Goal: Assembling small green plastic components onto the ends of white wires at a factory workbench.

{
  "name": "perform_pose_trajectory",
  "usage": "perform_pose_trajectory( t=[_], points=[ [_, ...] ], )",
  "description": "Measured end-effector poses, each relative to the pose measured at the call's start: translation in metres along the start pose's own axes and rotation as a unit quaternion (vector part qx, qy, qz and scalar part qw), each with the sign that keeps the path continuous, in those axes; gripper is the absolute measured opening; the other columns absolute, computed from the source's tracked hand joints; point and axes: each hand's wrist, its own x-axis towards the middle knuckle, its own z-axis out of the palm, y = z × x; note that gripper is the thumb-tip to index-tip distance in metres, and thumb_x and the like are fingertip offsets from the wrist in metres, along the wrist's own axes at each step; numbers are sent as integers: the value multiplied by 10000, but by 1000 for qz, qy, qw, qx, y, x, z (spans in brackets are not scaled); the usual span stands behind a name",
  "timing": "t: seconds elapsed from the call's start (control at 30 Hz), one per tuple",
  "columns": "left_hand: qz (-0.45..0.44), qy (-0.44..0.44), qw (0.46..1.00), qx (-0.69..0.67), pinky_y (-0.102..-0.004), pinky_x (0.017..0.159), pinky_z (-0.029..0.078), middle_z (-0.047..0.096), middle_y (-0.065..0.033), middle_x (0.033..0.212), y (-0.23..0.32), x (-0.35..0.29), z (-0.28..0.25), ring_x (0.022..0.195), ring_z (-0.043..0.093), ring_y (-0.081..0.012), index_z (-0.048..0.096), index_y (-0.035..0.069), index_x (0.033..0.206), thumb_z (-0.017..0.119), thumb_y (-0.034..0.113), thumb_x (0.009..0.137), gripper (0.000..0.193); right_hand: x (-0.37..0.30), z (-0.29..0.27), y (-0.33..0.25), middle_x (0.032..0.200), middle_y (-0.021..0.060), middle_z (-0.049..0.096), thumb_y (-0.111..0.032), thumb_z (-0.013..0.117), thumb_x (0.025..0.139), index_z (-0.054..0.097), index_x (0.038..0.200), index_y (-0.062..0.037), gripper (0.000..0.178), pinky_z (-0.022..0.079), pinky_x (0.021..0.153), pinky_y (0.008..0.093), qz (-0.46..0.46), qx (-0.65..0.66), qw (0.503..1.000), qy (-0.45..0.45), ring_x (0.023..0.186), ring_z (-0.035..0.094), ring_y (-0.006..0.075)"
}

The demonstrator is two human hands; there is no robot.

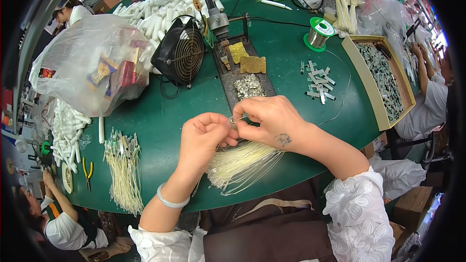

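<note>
My left hand (208, 136) and my right hand (266, 119) meet fingertip to fingertip over the front middle of the green table, both closed in a pinch. A thin, pale wire (239, 120) shows between the fingertips; the small shiny bit at its end is mostly hidden by my left fingers. Just under my hands lies a loose bundle of cream wires (242, 165). Beyond my fingers, a heap of silvery solder scraps (249, 86) sits on a dark metal plate, near a tan sponge (253, 64) and a yellow one (238, 52). A soldering iron (218, 22) is clamped above the plate.
A black fan (180, 51) and a plastic bag (92, 65) stand left, before piled white tubes (155, 12). Wired parts (122, 165) and pliers (88, 173) lie front left. Right are a solder spool (318, 35), small strips (319, 81) and a box (383, 82). Other people sit around.
</note>
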Motion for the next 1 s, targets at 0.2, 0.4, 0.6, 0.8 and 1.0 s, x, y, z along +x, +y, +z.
perform_pose_trajectory(
  t=[0.2, 0.4, 0.6, 0.8, 1.0],
  points=[
    [6, 17, 1000, 2, -208, 549, 462, 651, -67, 705, -1, 0, 5, 580, 597, -99, 579, -23, 882, 562, -5, 827, 60, 0, -1, -1, 591, 40, 497, -95, 669, 731, 596, 805, -73, 106, 384, 454, 305, 3, -1, 1000, -3, 480, 464, 167],
    [30, 31, 999, 9, -220, 525, 476, 605, -48, 666, -2, 4, 9, 562, 571, -95, 545, -28, 871, 536, -51, 803, 72, 8, -14, -2, 545, -55, 341, -124, 633, 818, 622, 882, -10, 132, 287, 473, 243, 226, 157, 959, -73, 522, 314, 33],
    [48, 29, 998, 22, -208, 516, 470, 601, -39, 670, -1, 10, 12, 570, 571, -83, 545, -26, 871, 547, -39, 808, 64, 6, -5, 4, 579, -47, 424, -134, 627, 852, 619, 857, 6, 140, 317, 484, 233, 227, 184, 954, -71, 545, 346, 27],
    [64, 16, 996, 56, -188, 491, 431, 588, -23, 645, 4, 21, 13, 549, 549, -57, 543, -22, 858, 554, -19, 824, 36, 6, -5, 7, 604, -36, 467, -129, 616, 865, 605, 845, 6, 137, 340, 497, 225, 228, 175, 957, -49, 563, 376, 25],
    [81, 11, 993, 82, -185, 478, 402, 580, -13, 634, 4, 40, 11, 525, 525, -49, 548, -13, 837, 547, -14, 819, 18, 11, -8, 19, 638, -49, 466, -128, 594, 885, 551, 899, -2, 133, 345, 525, 206, 251, 235, 939, -18, 586, 389, 20]
  ],
)
